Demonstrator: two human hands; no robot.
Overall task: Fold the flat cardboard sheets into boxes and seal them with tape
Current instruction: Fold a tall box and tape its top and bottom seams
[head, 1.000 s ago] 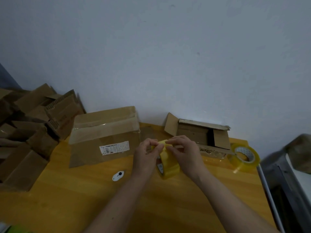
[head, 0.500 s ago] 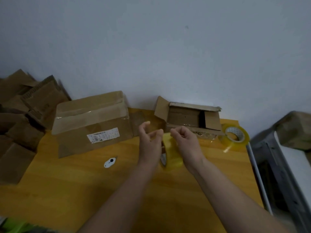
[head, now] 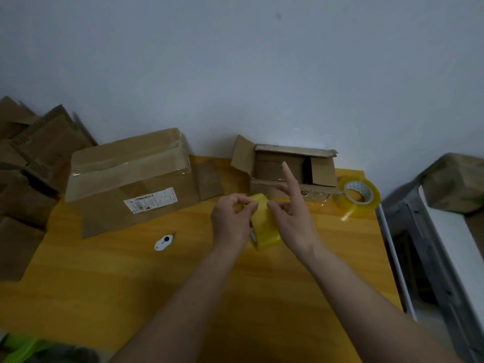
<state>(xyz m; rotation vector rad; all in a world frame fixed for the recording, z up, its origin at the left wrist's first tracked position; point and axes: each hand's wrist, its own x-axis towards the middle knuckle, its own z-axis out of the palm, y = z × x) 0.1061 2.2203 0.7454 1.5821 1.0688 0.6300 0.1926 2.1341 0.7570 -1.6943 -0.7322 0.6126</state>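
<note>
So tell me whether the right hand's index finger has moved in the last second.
Yes. The right hand lifted its index finger off the held tape roll; it now points up across the open small box behind.
</note>
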